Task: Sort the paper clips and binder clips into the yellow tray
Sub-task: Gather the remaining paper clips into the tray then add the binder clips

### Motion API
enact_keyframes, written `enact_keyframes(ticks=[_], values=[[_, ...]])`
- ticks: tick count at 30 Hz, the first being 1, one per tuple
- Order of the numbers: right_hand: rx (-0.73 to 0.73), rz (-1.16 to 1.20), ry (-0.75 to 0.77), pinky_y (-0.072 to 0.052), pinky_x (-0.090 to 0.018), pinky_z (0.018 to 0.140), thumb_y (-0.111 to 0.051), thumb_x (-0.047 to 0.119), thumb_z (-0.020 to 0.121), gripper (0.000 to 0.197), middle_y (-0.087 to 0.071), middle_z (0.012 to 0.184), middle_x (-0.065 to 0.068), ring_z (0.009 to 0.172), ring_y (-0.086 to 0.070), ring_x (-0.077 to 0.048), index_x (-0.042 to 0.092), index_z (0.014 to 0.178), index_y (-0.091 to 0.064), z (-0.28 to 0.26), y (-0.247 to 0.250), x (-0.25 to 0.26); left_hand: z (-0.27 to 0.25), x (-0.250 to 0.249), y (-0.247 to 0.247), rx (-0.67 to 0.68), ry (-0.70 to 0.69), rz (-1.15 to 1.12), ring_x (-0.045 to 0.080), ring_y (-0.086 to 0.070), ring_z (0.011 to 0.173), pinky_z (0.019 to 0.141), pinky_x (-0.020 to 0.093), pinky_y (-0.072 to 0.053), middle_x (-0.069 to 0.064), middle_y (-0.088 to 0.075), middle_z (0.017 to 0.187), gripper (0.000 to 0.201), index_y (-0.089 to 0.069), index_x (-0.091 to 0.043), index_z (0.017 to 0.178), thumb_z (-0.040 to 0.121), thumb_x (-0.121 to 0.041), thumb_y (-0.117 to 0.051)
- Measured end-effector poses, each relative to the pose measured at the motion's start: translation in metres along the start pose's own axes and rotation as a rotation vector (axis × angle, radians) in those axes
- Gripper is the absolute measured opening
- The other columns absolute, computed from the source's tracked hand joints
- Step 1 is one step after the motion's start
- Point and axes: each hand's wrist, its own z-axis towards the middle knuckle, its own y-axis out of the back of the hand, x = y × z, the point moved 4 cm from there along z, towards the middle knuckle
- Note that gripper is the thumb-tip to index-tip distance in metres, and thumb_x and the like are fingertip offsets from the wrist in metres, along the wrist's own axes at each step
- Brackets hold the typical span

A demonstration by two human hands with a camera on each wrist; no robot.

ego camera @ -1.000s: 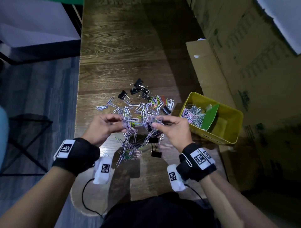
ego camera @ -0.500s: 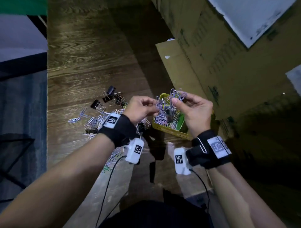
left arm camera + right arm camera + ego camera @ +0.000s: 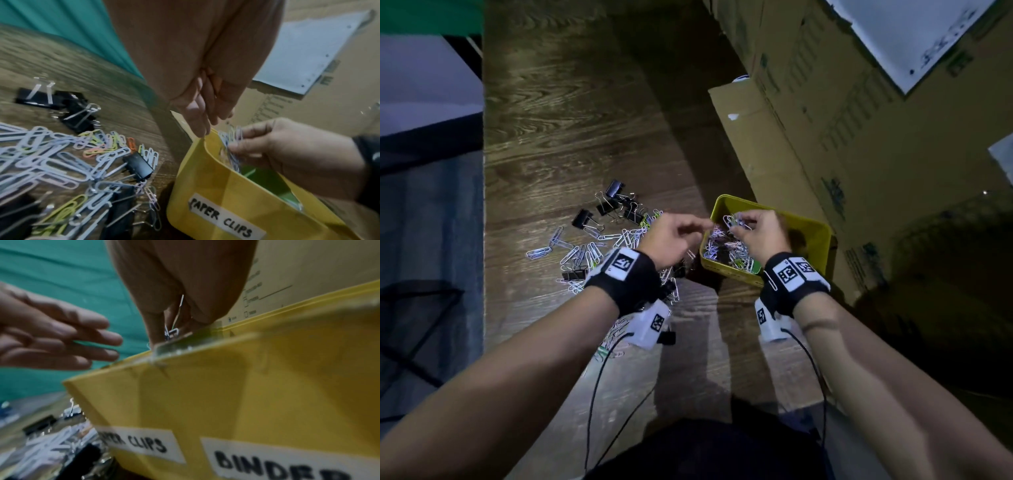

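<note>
The yellow tray [image 3: 811, 236] stands at the table's right, its front wall labelled "PAPER CLIPS" [image 3: 222, 216] on the left and "BINDER" [image 3: 273, 465] on the right. My right hand [image 3: 756, 234] is over the left compartment and pinches a small bunch of paper clips [image 3: 232, 139] above the heap inside. My left hand [image 3: 685, 233] hovers at the tray's left rim, fingers [image 3: 98, 340] straight and empty. Loose paper clips [image 3: 582, 251] and black binder clips [image 3: 616, 205] lie on the table left of the tray.
A green divider [image 3: 285, 193] splits the tray. Cardboard boxes [image 3: 859, 154] stand close behind and to the right of the tray. The wooden table [image 3: 571, 113] ends on the left above a grey floor. More clips lie under my left wrist.
Both hands carried a bunch of paper clips from the pile rightward over the tray. The left hand has since let go and spread its fingers; the right hand still pinches some clips, lower in the tray.
</note>
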Motion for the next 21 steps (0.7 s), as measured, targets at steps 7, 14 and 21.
enact_keyframes(ticks=[7, 14, 21], values=[[0.061, -0.293, 0.190, -0.043, -0.030, 0.101, -0.068, 0.021, 0.086, 0.041, -0.059, 0.129, -0.007, 0.109, -0.059, -0.017, 0.018, 0.125, -0.059, -0.016, -0.004, 0.020, -0.056, 0.081, 0.083, -0.224, 0.238, -0.164, 0.024, -0.069, 0.080, 0.068, 0.036, -0.057, 0.009, -0.071, 0.092, 0.014, -0.067, -0.016, 0.087, 0.088, -0.006, -0.058], [0.303, -0.184, 0.559, -0.053, -0.028, 0.081, -0.060, 0.023, 0.091, 0.020, -0.068, 0.103, -0.003, 0.084, -0.058, -0.009, 0.014, 0.107, -0.068, -0.085, -0.063, 0.055, -0.109, 0.141, 0.098, -0.247, -0.014, 0.657, 0.030, -0.063, 0.084, 0.075, 0.035, -0.050, 0.010, -0.065, 0.104, 0.024, -0.070, -0.011, 0.094, 0.081, 0.002, -0.055], [0.834, -0.481, 0.636, -0.046, -0.039, 0.096, -0.055, 0.012, 0.092, 0.036, -0.054, 0.122, -0.013, 0.108, -0.053, -0.023, 0.010, 0.128, -0.056, -0.160, -0.172, 0.029, -0.110, 0.169, 0.074, -0.114, 0.025, 0.845, 0.029, -0.037, 0.132, 0.104, 0.054, -0.036, 0.009, -0.040, 0.145, 0.060, -0.040, -0.017, 0.138, 0.081, 0.001, -0.051]])
